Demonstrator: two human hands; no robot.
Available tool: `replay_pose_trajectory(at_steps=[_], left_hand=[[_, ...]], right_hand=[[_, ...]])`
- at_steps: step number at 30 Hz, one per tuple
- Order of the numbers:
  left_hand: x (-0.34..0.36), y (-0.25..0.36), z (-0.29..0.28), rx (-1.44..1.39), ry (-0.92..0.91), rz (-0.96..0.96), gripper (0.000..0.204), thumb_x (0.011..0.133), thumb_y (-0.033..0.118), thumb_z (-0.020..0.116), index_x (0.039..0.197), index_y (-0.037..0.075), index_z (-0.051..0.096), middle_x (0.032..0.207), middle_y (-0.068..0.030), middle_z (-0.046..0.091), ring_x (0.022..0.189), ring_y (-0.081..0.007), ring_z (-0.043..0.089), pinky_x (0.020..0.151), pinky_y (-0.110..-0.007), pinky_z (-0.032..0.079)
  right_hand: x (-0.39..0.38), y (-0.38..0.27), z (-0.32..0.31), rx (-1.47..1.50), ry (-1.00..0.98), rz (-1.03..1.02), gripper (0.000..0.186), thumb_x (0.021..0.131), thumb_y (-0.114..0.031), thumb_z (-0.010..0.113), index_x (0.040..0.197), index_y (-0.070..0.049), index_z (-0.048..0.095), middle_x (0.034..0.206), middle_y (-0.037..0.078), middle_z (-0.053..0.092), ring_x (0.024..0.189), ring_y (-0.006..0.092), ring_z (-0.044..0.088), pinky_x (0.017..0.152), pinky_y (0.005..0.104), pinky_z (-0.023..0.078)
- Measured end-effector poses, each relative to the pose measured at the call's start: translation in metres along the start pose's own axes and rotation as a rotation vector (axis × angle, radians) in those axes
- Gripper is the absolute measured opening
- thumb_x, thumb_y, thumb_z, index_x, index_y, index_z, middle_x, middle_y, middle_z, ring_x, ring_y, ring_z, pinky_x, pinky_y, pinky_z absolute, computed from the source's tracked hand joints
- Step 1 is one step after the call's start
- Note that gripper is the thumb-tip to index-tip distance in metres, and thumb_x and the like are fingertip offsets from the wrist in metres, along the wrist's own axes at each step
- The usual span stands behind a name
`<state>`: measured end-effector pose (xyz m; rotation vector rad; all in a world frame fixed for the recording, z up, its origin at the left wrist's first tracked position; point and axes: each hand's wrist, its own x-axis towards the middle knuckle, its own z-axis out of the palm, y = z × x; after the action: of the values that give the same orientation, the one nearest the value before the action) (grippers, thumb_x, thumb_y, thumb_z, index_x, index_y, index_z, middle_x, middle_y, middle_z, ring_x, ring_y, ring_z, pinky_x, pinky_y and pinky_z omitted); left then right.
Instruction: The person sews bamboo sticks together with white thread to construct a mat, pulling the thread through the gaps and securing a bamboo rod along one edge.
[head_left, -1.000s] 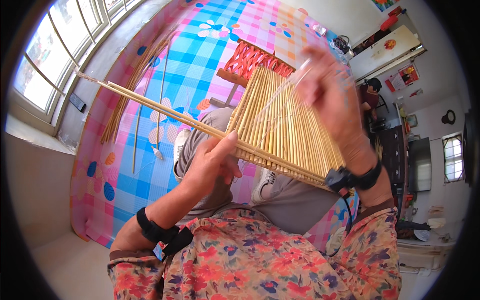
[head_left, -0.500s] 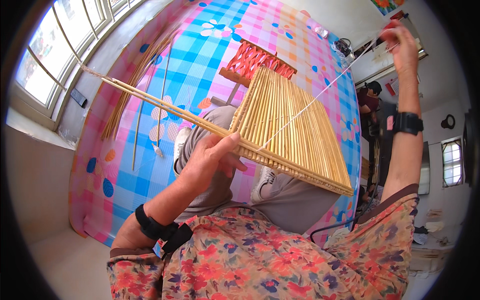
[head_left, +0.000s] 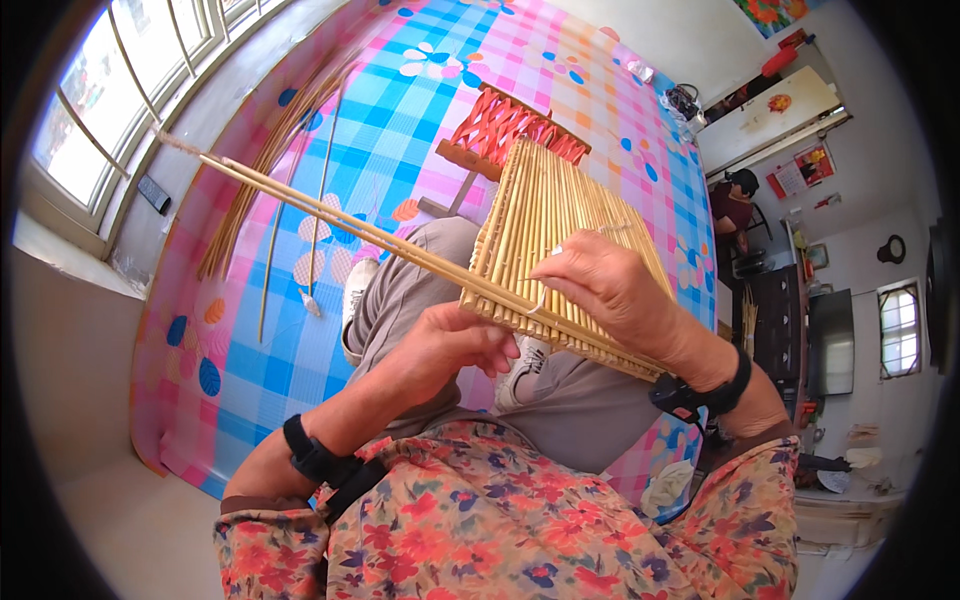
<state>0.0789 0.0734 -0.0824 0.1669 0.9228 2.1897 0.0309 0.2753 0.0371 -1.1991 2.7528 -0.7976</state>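
I can read no lettering from here: any marks on the red-and-white wall sheet (head_left: 787, 181) and dark remote control (head_left: 154, 194) near the edge of the windowsill (head_left: 200, 130) are too small.

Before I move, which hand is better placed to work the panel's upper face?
Right, likely: the right hand lies over the stalk panel, while the left hand is by its near edge.

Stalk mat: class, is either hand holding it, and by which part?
The left hand is at the stalk mat near its left corner; whether it grips cannot be told. The right hand curls over the mat; any hold is hidden.
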Motion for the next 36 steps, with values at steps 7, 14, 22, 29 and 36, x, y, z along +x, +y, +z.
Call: replay_pose_trajectory(at_steps=[7, 14, 22, 29, 36], left_hand=[[-0.007, 0.017, 0.016, 0.039, 0.123, 0.018, 0.043, 0.089, 0.034, 0.059, 0.113, -0.002, 0.054, 0.104, -0.0124, 0.063, 0.09, -0.0176, 0.062, 0.077, -0.031, 0.05], [0.011, 0.022, 0.019, 0.004, 0.258, 0.085, 0.038, 0.091, 0.031, 0.053, 0.111, -0.002, 0.053, 0.099, -0.0131, 0.063, 0.084, -0.0193, 0.065, 0.067, -0.033, 0.057], [0.01, 0.034, 0.032, 0.036, 0.35, 0.097, 0.036, 0.086, 0.024, 0.053, 0.105, -0.007, 0.054, 0.093, -0.0144, 0.063, 0.08, -0.0207, 0.064, 0.062, -0.032, 0.056], [0.004, 0.033, 0.021, 0.043, 0.378, 0.074, 0.037, 0.088, 0.03, 0.056, 0.104, -0.004, 0.054, 0.09, -0.0157, 0.064, 0.075, -0.0223, 0.066, 0.06, -0.035, 0.057], [-0.027, 0.062, 0.013, 0.599, 0.236, -0.229, 0.033, 0.09, 0.031, 0.057, 0.092, -0.002, 0.059, 0.075, -0.0103, 0.064, 0.063, -0.0206, 0.063, 0.056, -0.028, 0.05]], right_hand=[[-0.006, 0.016, 0.014, 0.012, -0.082, -0.117, 0.012, 0.085, -0.015, 0.059, 0.081, -0.004, 0.058, 0.075, 0.011, 0.053, 0.076, 0.0301, 0.054, 0.071, 0.0387, 0.043], [-0.018, 0.02, 0.007, 0.101, -0.149, -0.002, 0.017, 0.088, -0.017, 0.054, 0.082, -0.002, 0.058, 0.076, 0.013, 0.056, 0.075, 0.031, 0.056, 0.069, 0.0394, 0.045], [-0.022, 0.015, -0.007, 0.455, -0.298, 0.361, 0.024, 0.092, -0.023, 0.054, 0.089, -0.001, 0.063, 0.07, 0.004, 0.06, 0.06, 0.0108, 0.056, 0.056, 0.026, 0.045], [-0.012, 0.007, -0.022, 0.687, -0.508, 0.622, 0.028, 0.094, -0.029, 0.053, 0.089, -0.005, 0.066, 0.068, -0.004, 0.057, 0.055, 0.0032, 0.051, 0.049, 0.019, 0.042], [-0.018, -0.003, -0.026, 1.133, -0.509, 0.76, 0.026, 0.095, -0.025, 0.051, 0.09, -0.002, 0.061, 0.071, 0.002, 0.061, 0.052, 0.0039, 0.05, 0.047, 0.0171, 0.041]])
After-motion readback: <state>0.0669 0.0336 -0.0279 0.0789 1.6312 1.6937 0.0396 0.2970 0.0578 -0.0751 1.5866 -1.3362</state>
